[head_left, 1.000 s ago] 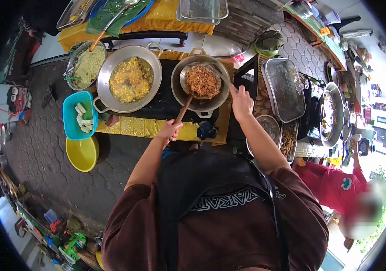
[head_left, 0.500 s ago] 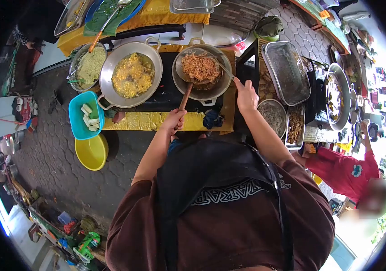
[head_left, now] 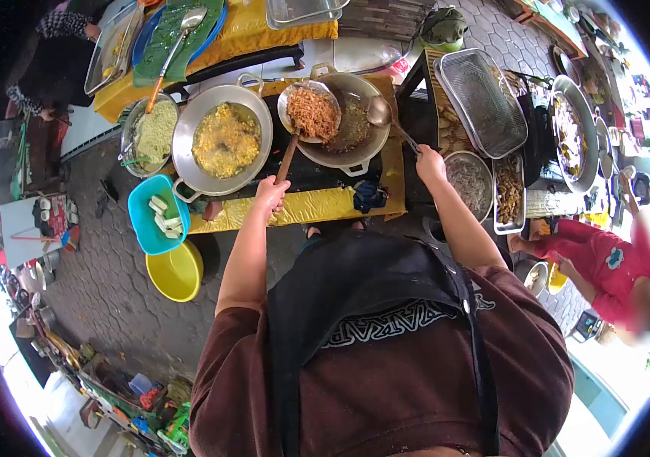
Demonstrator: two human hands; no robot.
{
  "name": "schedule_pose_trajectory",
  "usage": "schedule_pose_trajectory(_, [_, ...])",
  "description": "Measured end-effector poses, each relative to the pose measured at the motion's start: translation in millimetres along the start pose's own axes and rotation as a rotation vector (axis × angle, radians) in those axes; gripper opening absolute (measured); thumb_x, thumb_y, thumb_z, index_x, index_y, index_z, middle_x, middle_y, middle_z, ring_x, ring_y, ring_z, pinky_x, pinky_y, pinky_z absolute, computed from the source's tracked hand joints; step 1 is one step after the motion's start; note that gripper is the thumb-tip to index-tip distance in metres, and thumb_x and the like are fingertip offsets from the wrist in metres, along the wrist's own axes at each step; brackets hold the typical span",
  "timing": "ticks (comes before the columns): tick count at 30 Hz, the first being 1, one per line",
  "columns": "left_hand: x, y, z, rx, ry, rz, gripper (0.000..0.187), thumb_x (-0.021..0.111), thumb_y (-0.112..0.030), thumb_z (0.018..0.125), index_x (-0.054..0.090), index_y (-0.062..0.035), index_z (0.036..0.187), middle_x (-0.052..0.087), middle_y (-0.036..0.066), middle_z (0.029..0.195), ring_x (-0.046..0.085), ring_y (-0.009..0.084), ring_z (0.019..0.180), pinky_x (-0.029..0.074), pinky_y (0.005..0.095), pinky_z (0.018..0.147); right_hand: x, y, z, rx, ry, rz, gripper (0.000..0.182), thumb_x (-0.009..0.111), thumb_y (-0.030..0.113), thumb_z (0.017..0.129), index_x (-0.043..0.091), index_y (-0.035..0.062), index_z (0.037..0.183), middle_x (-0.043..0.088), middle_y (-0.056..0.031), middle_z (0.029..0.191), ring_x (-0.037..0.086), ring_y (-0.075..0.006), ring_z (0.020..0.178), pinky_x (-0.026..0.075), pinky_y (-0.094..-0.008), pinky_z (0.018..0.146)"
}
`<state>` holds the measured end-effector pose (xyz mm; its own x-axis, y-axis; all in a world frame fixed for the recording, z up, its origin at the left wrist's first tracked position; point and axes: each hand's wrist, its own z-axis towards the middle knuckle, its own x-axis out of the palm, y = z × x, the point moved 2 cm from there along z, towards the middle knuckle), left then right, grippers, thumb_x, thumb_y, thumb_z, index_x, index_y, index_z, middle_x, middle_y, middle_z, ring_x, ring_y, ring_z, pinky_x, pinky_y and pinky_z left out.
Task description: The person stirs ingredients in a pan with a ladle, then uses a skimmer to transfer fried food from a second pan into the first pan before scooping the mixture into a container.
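My left hand point(head_left: 270, 196) is wrapped round the wooden handle of a skimmer point(head_left: 288, 158). Brown-orange fried shreds point(head_left: 312, 114) are heaped in its bowl, over the left side of a metal wok point(head_left: 377, 141). Some oil with small bits shows at the bottom of that wok. In my right hand point(head_left: 431, 164) is the handle of a metal ladle point(head_left: 379, 111), its bowl over the wok's right side, apart from the skimmer. To the left, a second wok point(head_left: 182, 141) holds yellow fritters point(head_left: 226, 141) frying in oil.
A bowl of pale green batter point(head_left: 156, 129), a turquoise basin point(head_left: 140, 209) with white pieces and a yellow basin point(head_left: 159, 282) sit left. On the right are a wire basket point(head_left: 485, 103), a bowl point(head_left: 468, 183) and a tray point(head_left: 509, 190). A person in red point(head_left: 599, 259) is far right.
The skimmer with the shreds has moved left, towards the wok's left rim. The ladle has come away from the shreds to the right, and my hands are farther apart.
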<state>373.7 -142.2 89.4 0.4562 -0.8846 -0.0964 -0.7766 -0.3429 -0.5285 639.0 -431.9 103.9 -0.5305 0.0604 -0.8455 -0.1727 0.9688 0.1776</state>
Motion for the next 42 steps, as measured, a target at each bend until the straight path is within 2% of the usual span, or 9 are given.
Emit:
schedule_pose_trajectory(7, [-17.2, -2.4, 21.6, -0.017, 0.039, 0.141, 0.020, 0.058, -0.019, 0.082, 0.043, -0.0073, 0.090, 0.039, 0.001, 0.059, 0.037, 0.0088, 0.040, 0.028, 0.0251, 0.035, 44.1, -3.3, 7.7, -0.027, 0.033, 0.123, 0.040, 0.043, 0.011, 0.085, 0.049, 0.0146, 0.124, 0.057, -0.0150, 0.113, 0.057, -0.0320, 0.101, 0.048, -0.0407, 0.081])
schedule_pose_trajectory(9, [-17.1, 2.7, 29.8, -0.041, 0.057, 0.096, 0.021, 0.058, -0.019, 0.083, 0.042, -0.0081, 0.091, 0.038, 0.000, 0.059, 0.035, 0.0082, 0.040, 0.027, 0.0246, 0.035, 35.6, 7.1, -15.7, 0.098, 0.057, 0.330, 0.026, 0.049, 0.014, 0.084, 0.059, 0.0112, 0.107, 0.061, -0.0154, 0.101, 0.057, -0.0327, 0.096, 0.046, -0.0391, 0.080])
schedule_pose_trajectory(12, [-12.0, 14.8, 47.4, -0.091, 0.272, 0.009, 0.021, 0.057, -0.019, 0.086, 0.037, -0.0133, 0.085, 0.037, -0.004, 0.056, 0.030, 0.0054, 0.038, 0.022, 0.0225, 0.033, 22.5, 22.7, -40.4, -0.014, -0.047, 0.218, 0.027, 0.048, 0.014, 0.085, 0.057, 0.0114, 0.110, 0.060, -0.0158, 0.102, 0.057, -0.0342, 0.096, 0.046, -0.0401, 0.079])
schedule_pose_trajectory(21, [11.5, 45.0, 70.6, -0.112, 0.558, -0.300, 0.026, 0.055, -0.020, 0.089, 0.045, -0.0070, 0.109, 0.036, -0.004, 0.058, 0.028, 0.0041, 0.039, 0.021, 0.0207, 0.034, 3.3, 7.3, -78.9, -0.128, -0.365, 0.217, 0.031, 0.045, 0.011, 0.087, 0.049, 0.0113, 0.117, 0.058, -0.0171, 0.105, 0.057, -0.0353, 0.095, 0.046, -0.0420, 0.078])
schedule_pose_trajectory(27, [8.0, 39.5, 36.8, -0.069, 0.572, -0.350, 0.018, 0.056, -0.022, 0.088, 0.049, -0.0104, 0.100, 0.034, -0.006, 0.056, 0.028, 0.0028, 0.036, 0.020, 0.0199, 0.032, 4.9, -5.4, -103.7, -0.101, -0.463, 0.561, 0.028, 0.048, 0.011, 0.086, 0.052, 0.0056, 0.114, 0.060, -0.0203, 0.098, 0.058, -0.0370, 0.090, 0.045, -0.0384, 0.077])
schedule_pose_trajectory(29, [11.3, 36.6, 31.1, -0.062, 0.560, -0.360, 0.017, 0.055, -0.022, 0.088, 0.049, -0.0106, 0.099, 0.035, -0.006, 0.056, 0.028, 0.0027, 0.036, 0.020, 0.0199, 0.032, 32.1, -16.9, -101.4, -0.042, -0.278, 0.677, 0.033, 0.047, 0.011, 0.086, 0.044, 0.0059, 0.118, 0.059, -0.0213, 0.089, 0.057, -0.0393, 0.081, 0.044, -0.0413, 0.071])
schedule_pose_trajectory(33, [24.1, 34.1, 27.7, -0.035, 0.553, -0.415, 0.015, 0.057, -0.022, 0.087, 0.049, -0.0128, 0.096, 0.037, -0.005, 0.057, 0.028, 0.0027, 0.036, 0.020, 0.0191, 0.032, 42.2, 10.9, -92.3, -0.091, -0.412, 0.348, 0.024, 0.042, 0.012, 0.086, 0.044, 0.0082, 0.109, 0.058, -0.0266, 0.089, 0.054, -0.0457, 0.082, 0.042, -0.0496, 0.068])
schedule_pose_trajectory(39, [44.4, 24.0, 14.0, -0.033, 0.456, -0.489, 0.020, 0.057, -0.020, 0.087, 0.048, -0.0089, 0.101, 0.038, -0.004, 0.059, 0.031, 0.0034, 0.039, 0.024, 0.0190, 0.034, 59.7, 33.6, -88.8, 0.072, -0.316, 0.288, 0.024, 0.040, 0.012, 0.086, 0.040, 0.0086, 0.110, 0.051, -0.0201, 0.111, 0.054, -0.0421, 0.093, 0.044, -0.0487, 0.074])
schedule_pose_trajectory(42, [61.0, 25.6, 10.3, -0.030, 0.440, -0.554, 0.018, 0.062, -0.021, 0.083, 0.046, -0.0129, 0.085, 0.040, -0.004, 0.057, 0.031, 0.0047, 0.038, 0.026, 0.0211, 0.034, 72.2, 43.5, -96.2, 0.093, -0.264, 0.352, 0.026, 0.041, 0.006, 0.084, 0.039, 0.0041, 0.110, 0.048, -0.0206, 0.115, 0.051, -0.0418, 0.099, 0.043, -0.0465, 0.079])
